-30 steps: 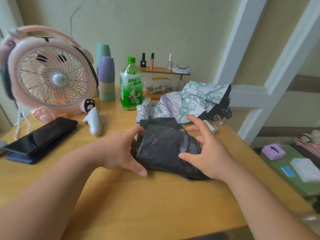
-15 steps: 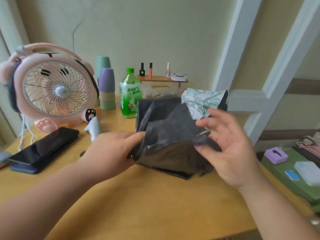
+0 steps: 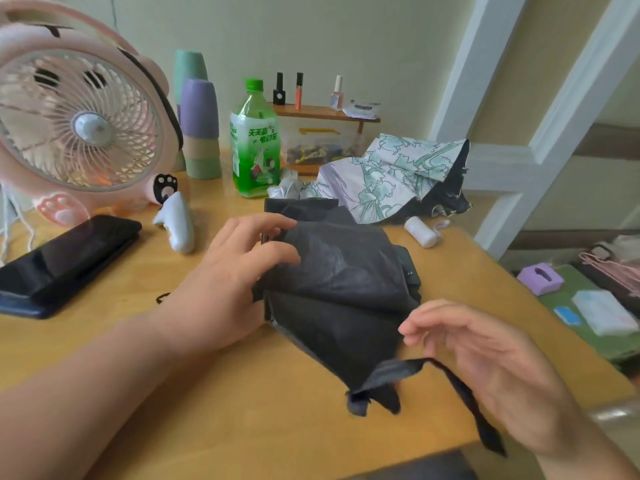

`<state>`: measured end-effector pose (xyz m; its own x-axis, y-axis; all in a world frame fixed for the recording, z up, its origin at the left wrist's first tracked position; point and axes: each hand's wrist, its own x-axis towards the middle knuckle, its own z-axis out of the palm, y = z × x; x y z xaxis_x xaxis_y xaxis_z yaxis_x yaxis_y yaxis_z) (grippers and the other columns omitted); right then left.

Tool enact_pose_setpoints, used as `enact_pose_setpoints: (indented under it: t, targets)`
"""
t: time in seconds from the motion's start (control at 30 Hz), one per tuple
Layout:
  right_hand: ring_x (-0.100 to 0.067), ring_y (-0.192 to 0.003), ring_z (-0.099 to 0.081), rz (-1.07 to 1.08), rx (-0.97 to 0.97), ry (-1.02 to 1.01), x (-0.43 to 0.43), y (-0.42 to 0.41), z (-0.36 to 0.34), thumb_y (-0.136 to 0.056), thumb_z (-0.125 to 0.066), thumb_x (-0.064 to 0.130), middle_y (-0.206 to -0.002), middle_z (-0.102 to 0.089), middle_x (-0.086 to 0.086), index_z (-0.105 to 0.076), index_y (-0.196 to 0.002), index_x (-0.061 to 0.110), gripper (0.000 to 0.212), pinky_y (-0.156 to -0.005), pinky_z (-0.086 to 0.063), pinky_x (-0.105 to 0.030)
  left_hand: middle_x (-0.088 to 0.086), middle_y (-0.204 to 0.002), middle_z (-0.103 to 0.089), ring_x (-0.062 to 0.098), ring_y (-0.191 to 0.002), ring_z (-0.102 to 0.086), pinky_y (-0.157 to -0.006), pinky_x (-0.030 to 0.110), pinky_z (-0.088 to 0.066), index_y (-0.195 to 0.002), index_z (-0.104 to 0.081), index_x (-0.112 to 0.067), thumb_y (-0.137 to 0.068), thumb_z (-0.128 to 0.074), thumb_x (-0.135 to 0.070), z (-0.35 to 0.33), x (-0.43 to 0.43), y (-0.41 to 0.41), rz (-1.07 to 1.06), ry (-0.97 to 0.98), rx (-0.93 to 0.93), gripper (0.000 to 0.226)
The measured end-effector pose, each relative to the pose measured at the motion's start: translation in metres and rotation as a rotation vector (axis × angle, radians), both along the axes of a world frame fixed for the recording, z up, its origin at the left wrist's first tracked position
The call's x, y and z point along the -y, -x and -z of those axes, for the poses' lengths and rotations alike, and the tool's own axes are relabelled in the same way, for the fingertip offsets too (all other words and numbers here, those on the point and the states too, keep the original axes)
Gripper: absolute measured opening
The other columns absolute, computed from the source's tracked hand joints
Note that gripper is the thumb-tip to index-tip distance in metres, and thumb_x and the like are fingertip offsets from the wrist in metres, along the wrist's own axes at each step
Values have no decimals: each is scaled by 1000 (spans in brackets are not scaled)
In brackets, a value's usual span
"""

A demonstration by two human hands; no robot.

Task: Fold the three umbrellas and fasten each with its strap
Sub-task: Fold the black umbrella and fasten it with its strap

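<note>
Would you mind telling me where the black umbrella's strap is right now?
In the head view, the strap trails from the black umbrella's near corner toward the lower right, across the right hand's palm, near the table's front edge.
</note>
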<state>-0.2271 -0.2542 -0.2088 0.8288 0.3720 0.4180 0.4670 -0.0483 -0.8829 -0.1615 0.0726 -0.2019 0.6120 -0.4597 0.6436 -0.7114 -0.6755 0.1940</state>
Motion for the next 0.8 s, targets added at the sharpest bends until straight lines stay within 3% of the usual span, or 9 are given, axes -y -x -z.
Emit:
enact_pose_setpoints:
  t: [0.1,0.17,0.23,0.3,0.4,0.47,0.53,0.7,0.8]
  targets:
    - [-39,-90,-66,56,-113,-81,12,-3,-1,-97,-61,47,-100,-72,-20,-76,-111,11,41,-68,-52,-47,8,-136,-53,27,-116,-45,-101,34,-37,-93,-71,-18,-77,-78,-19,-2,3,1,78,-10,44,17]
    - [-26,-88,-68,267,-26,121,17,-8,1,-98,-67,26,-98,-74,-6,-78,-105,21,14,-73,-55,-40,0,-127,-59,22,-112,-48,-100,32,-37,-93,-76,-19,-85,-71,-24,-3,2,1,101,6,16,11]
    - [-16,-97,-65,410,169,503,14,-14,5,-90,-74,6,-105,-68,11,-72,-114,31,34,-79,-52,-26,-10,-119,-63,17,-110,-54,-99,29,-40,-99,-78,-23,-93,-58,-30,-3,3,2,116,77,-76,21]
    - [-13,-101,-60,407,317,682,6,-20,8,-87,-78,10,-110,-60,21,-67,-123,33,45,-83,-45,-16,-13,-110,-68,14,-109,-61,-95,21,-44,-100,-77,-27,-98,-55,-35,-3,6,6,136,223,-233,23]
    - [-11,-89,-62,385,409,619,-7,-36,5,-88,-75,18,-102,-61,18,-74,-113,25,26,-81,-49,-19,-17,-99,-76,-4,-94,-66,-82,12,-48,-94,-78,-33,-101,-58,-34,-4,13,13,133,434,-420,21]
    - [-12,-80,-63,370,376,525,-14,-48,-4,-88,-70,15,-91,-66,13,-79,-101,20,17,-74,-49,-19,-8,-93,-78,4,-86,-70,-80,21,-54,-91,-80,-28,-97,-60,-36,-5,18,15,83,536,-507,23]
    - [-14,-77,-63,341,312,471,-19,-55,-14,-92,-70,14,-84,-69,9,-79,-93,20,11,-68,-48,-20,-5,-96,-79,12,-93,-73,-85,29,-58,-95,-80,-27,-97,-58,-38,-5,19,15,55,627,-572,25]
    - [-8,-68,-60,345,179,428,-31,-67,-24,-95,-71,13,-78,-72,1,-80,-92,17,10,-62,-43,-13,-2,-92,-79,7,-80,-66,-73,28,-55,-95,-78,-28,-95,-55,-45,-7,22,13,6,747,-650,30]
    - [-6,-62,-52,307,263,479,-46,-74,-30,-84,-77,16,-74,-65,1,-77,-97,24,15,-60,-37,-9,1,-86,-78,6,-75,-63,-70,29,-51,-89,-78,-23,-95,-53,-44,-6,27,12,-30,754,-647,33]
